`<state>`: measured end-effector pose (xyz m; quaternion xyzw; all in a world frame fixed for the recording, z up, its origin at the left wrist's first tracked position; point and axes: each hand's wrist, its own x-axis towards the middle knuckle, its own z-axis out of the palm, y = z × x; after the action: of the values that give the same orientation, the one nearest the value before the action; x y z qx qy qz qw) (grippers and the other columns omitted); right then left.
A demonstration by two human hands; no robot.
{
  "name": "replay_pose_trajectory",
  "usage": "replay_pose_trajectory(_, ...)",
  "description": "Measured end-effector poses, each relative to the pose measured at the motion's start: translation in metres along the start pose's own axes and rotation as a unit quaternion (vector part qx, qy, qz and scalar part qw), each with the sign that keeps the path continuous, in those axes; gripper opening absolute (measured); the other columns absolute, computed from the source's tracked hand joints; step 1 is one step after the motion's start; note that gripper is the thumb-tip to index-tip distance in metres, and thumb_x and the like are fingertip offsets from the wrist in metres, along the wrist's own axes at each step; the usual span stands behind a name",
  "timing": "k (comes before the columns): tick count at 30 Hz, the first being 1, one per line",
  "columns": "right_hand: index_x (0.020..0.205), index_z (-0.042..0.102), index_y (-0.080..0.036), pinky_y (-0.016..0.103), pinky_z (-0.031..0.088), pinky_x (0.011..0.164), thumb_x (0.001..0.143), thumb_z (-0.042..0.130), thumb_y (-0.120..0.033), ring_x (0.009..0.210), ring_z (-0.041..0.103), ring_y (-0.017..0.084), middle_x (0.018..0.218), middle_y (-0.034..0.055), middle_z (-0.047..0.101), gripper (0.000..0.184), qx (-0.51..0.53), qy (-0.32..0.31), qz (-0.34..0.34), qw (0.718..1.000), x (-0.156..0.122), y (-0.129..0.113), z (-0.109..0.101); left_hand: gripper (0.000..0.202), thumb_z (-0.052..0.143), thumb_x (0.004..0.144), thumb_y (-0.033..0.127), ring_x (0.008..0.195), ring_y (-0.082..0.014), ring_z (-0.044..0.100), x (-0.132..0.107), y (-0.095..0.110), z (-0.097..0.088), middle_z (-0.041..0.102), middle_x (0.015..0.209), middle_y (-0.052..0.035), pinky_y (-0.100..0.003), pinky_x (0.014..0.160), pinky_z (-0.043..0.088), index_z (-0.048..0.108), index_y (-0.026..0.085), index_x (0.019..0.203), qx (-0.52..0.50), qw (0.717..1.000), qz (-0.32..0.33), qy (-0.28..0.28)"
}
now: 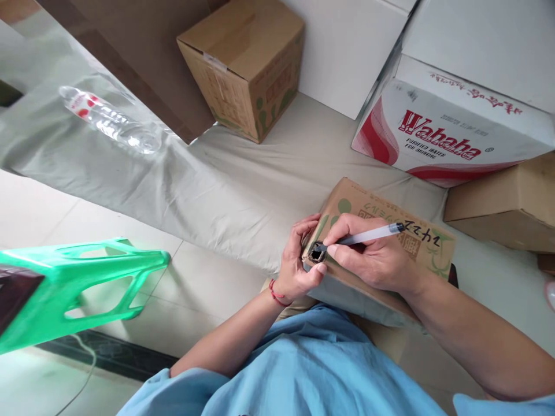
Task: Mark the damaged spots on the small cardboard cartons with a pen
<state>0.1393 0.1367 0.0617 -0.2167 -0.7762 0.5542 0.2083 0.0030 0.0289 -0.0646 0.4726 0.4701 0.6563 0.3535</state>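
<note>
My right hand is closed around a white pen with a dark cap end, its tip down at a small dark square object. My left hand pinches that small object against the corner of a brown cardboard box resting on my lap. The box top carries green printing and black handwritten marks near the pen's far end. A red string circles my left wrist.
A green plastic stool lies on its side at left. A clear plastic bottle rests on grey sheeting. A brown carton, a white Wahaha carton and another brown box stand behind.
</note>
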Motion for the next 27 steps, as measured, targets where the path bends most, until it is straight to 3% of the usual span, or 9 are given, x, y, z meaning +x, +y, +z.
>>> replay_pose_trajectory(8,0.085,0.065,-0.023,0.026,0.041,0.055,0.094,0.066,-0.018,0.059,0.051,0.011,0.073,-0.0016,0.064,0.010,-0.015,0.016,0.020,1.000,0.0004,-0.0029,-0.0009,0.074,0.071,0.093,0.075,0.146,-0.0386,0.060,0.0016,-0.0016,-0.0003,0.059,0.149,-0.0190,-0.060,0.121,0.054,0.054,0.024,0.144,0.011,1.000,0.019,0.001)
replay_pose_trajectory(13,0.086,0.066,-0.023,0.026,0.038,0.053,0.092,0.068,-0.019,0.056,0.048,0.011,0.069,-0.0027,0.061,0.008,-0.013,-0.008,0.022,1.000,0.0001,-0.0026,-0.0004,0.074,0.075,0.092,0.072,0.147,-0.0395,0.058,0.0016,-0.0012,0.0001,0.059,0.151,-0.0190,-0.061,0.122,0.052,0.055,0.024,0.145,0.003,1.000,0.016,0.004)
replay_pose_trajectory(18,0.088,0.067,-0.022,0.025,0.040,0.055,0.094,0.066,-0.017,0.059,0.052,0.010,0.076,-0.0015,0.067,0.008,-0.018,0.018,0.005,1.000,0.0007,-0.0035,-0.0009,0.074,0.072,0.094,0.073,0.146,-0.0385,0.059,0.0003,-0.0024,-0.0001,0.058,0.151,-0.0188,-0.060,0.121,0.052,0.056,0.024,0.146,0.003,1.000,0.023,0.004)
replay_pose_trajectory(23,0.091,0.068,-0.022,0.026,0.045,0.058,0.096,0.067,-0.021,0.063,0.058,0.012,0.082,0.0011,0.073,0.005,-0.009,-0.016,0.007,1.000,0.0011,-0.0030,-0.0010,0.072,0.073,0.095,0.071,0.144,-0.0369,0.060,-0.0003,-0.0016,-0.0005,0.058,0.153,-0.0185,-0.058,0.120,0.054,0.054,0.024,0.146,0.018,1.000,0.009,0.003)
replay_pose_trajectory(27,0.090,0.068,-0.023,0.027,0.043,0.056,0.097,0.068,-0.025,0.062,0.055,0.012,0.081,0.0013,0.071,0.008,-0.021,0.014,0.019,1.000,0.0004,-0.0018,-0.0011,0.076,0.070,0.093,0.077,0.146,-0.0388,0.058,0.0010,-0.0013,0.0000,0.058,0.151,-0.0188,-0.060,0.122,0.052,0.054,0.024,0.145,0.012,1.000,0.014,0.003)
